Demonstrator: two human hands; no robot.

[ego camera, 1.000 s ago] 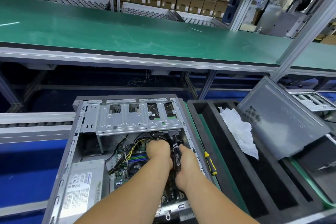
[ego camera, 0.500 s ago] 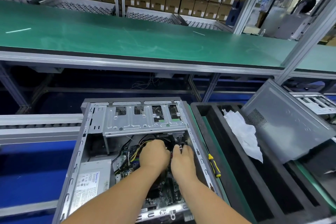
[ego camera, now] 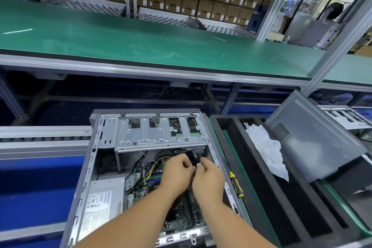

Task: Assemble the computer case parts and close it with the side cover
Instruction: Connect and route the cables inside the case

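- The computer case (ego camera: 94,167) lies open side up on the blue work surface (ego camera: 36,187), toward its near edge, with the silver drive cage (ego camera: 161,135) spanning the case's far end.
- The power supply (ego camera: 100,205) occupies the near-left corner of the case; its label faces up.
- The motherboard (ego camera: 181,215) covers the case floor to the right of the power supply. Yellow and black wires (ego camera: 155,164) run across it toward the drive cage.
- Left hand (ego camera: 177,173): inside the case, just below the drive cage, fingers curled inward with the tips meeting at a dark cable bundle (ego camera: 193,161). The hand appears to pinch the bundle; the exact contact is hidden by the knuckles.
- Right hand (ego camera: 209,181): directly beside the left hand, touching it, fingers curled toward the same cable bundle. Whether it actually holds the cable cannot be told.
- The side cover (ego camera: 314,143) leans tilted in the black foam tray (ego camera: 251,187) to the right of the case, well apart from it.
- A crumpled white plastic sheet (ego camera: 267,151) lies in the tray, against the left edge of the side cover.
- A screwdriver (ego camera: 236,184) with a yellow and black handle lies between the case's right wall and the tray.
- A green conveyor belt (ego camera: 141,42) runs along the far side, with shelves of cardboard boxes (ego camera: 191,2) behind it.
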